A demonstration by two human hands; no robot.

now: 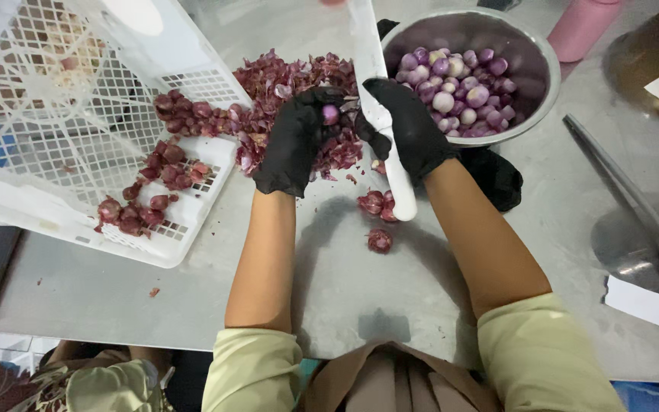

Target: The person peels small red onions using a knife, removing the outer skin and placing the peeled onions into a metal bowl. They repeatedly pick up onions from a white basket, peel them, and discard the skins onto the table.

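Both my hands wear black gloves. My left hand [297, 139] pinches a small purple shallot [331, 114] at its fingertips. My right hand [409, 126] grips a long white knife [376, 107], whose blade points away from me and whose handle end reaches back toward me beside my wrist. The two hands meet above a heap of red shallot skins [291, 84]. Just right of my hands stands a metal bowl [537, 53] holding several peeled pale-purple shallots [459, 84].
A white plastic crate [78, 152] lies tipped at the left, with unpeeled red shallots [158, 179] spilling from it. A few loose shallots [379, 221] lie on the grey table. A pink bottle [581, 27], paper scraps and a dark bar sit at the right.
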